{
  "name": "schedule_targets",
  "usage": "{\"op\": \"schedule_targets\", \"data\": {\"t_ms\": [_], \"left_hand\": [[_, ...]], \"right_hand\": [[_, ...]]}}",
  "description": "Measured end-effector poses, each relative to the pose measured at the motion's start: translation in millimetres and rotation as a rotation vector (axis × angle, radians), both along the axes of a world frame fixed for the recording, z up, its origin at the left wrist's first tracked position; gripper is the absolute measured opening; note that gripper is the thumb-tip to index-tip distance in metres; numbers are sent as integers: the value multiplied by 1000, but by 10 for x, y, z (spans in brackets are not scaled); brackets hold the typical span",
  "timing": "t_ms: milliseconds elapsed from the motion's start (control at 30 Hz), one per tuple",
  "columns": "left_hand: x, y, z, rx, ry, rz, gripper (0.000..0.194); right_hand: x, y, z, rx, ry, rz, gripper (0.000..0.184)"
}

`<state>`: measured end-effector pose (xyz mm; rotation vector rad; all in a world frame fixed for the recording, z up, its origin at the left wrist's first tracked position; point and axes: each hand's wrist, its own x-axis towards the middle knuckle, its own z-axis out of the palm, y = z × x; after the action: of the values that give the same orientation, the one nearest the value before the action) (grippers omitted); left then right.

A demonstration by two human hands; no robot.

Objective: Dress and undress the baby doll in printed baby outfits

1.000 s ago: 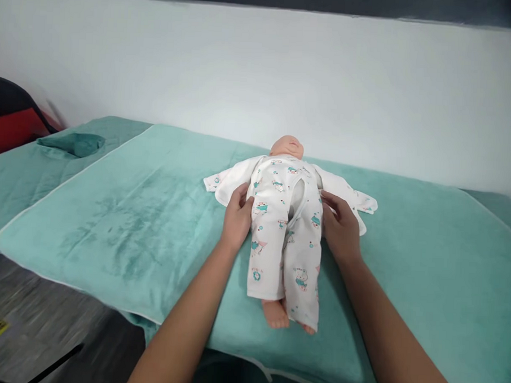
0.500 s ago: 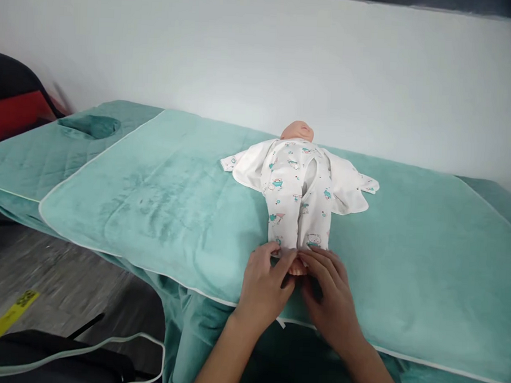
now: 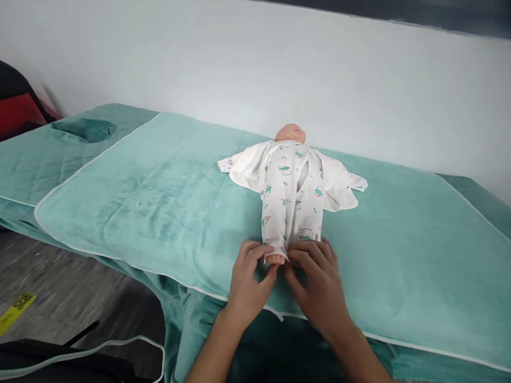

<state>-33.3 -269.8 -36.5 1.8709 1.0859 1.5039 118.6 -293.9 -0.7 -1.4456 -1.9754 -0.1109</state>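
Observation:
A baby doll lies on its back on a teal towel, dressed in white printed clothes. Its printed trousers reach down to the feet. My left hand pinches the left trouser cuff at the doll's foot. My right hand lies against the other cuff with curled fingers that cover the second foot. The white jacket spreads open on both sides of the doll.
The towel covers a teal padded table against a white wall. A face hole shows at the table's left end. A red and black chair stands at far left. A black object with a pale cord lies on the grey floor.
Both hands went from the doll's waist down to its feet and now grip the trouser cuffs. The view shifted a little between frames.

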Motion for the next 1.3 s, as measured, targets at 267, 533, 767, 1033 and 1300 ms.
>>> {"op": "schedule_targets", "data": {"t_ms": [267,533,767,1033,1300], "left_hand": [[-251,114,74,-120,3,-96,35],[82,1227,211,-33,790,202,33],[243,1442,206,75,1008,301,31],[217,1444,151,77,1004,301,31],[248,1467,154,58,1024,336,23]], "right_hand": [[609,91,14,15,154,53,28],[1119,1059,-189,-118,-356,-158,24],[1100,1289,-185,-175,-365,-173,7],[1296,995,-279,-249,-125,-37,12],[1054,1030,-249,-204,-290,-122,4]]}}
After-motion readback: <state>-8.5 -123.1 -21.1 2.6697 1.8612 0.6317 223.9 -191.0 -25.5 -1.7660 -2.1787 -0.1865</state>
